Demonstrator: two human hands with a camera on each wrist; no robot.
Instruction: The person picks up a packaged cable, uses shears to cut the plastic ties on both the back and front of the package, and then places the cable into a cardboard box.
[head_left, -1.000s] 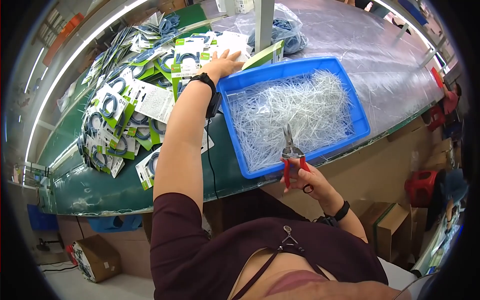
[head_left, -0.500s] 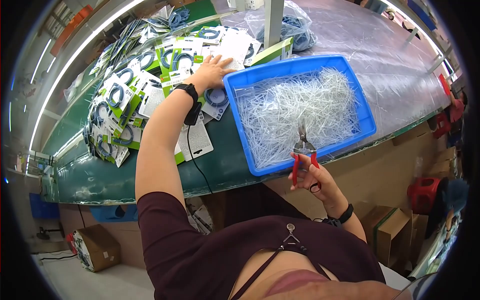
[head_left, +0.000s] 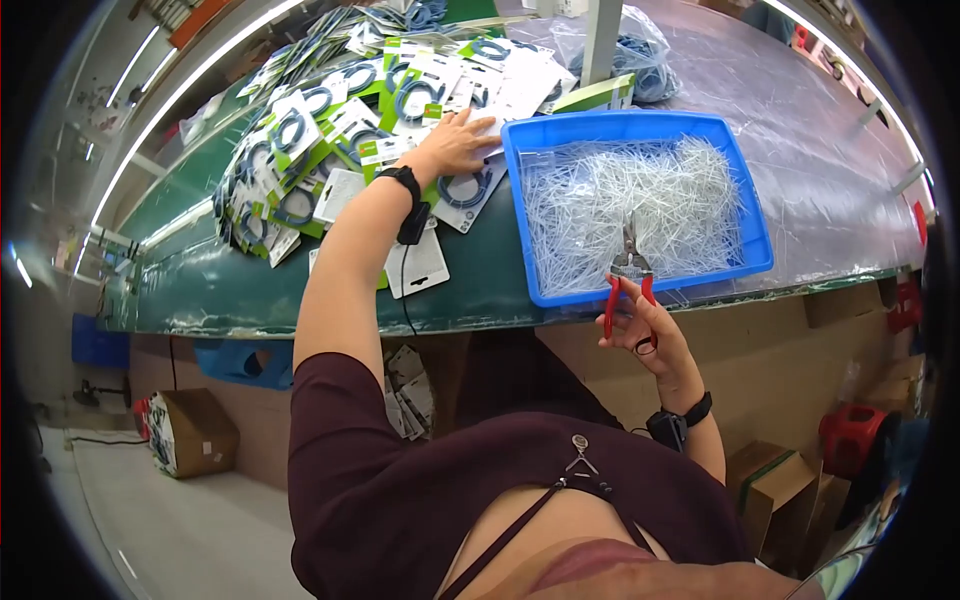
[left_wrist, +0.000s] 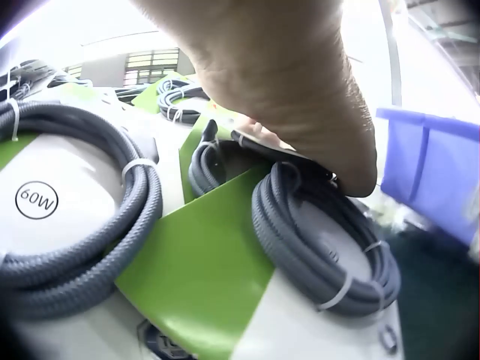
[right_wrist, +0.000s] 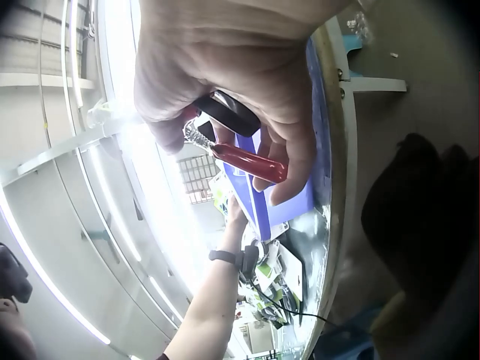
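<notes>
My left hand (head_left: 455, 148) lies over the pile of carded cables (head_left: 415, 95), fingers spread across the cards beside the tray's left corner. A card with a coiled grey-blue cable (head_left: 465, 188) sticks out below its palm. In the left wrist view, that hand arches over a coil (left_wrist: 326, 251) on a green and white card, its fingertips partly hidden. My right hand (head_left: 650, 325) grips red-handled snips (head_left: 630, 262), metal tips pointing away over the tray. One red handle (right_wrist: 251, 161) shows under the fingers in the right wrist view. A black ring (head_left: 645, 346) sits on a finger.
The blue tray (head_left: 640, 122) is filled with thin clear plastic strips (head_left: 640, 190). A post (head_left: 602, 45) and a bag of cables (head_left: 645, 65) stand behind it. The green table's front edge (head_left: 230, 331) runs before the body. Cartons (head_left: 190, 435) sit on the floor.
The view has turned, shifting the table right and up. My left hand has slid away from the tray's corner, uncovering the coil below it. My right hand keeps its grip on the snips.
</notes>
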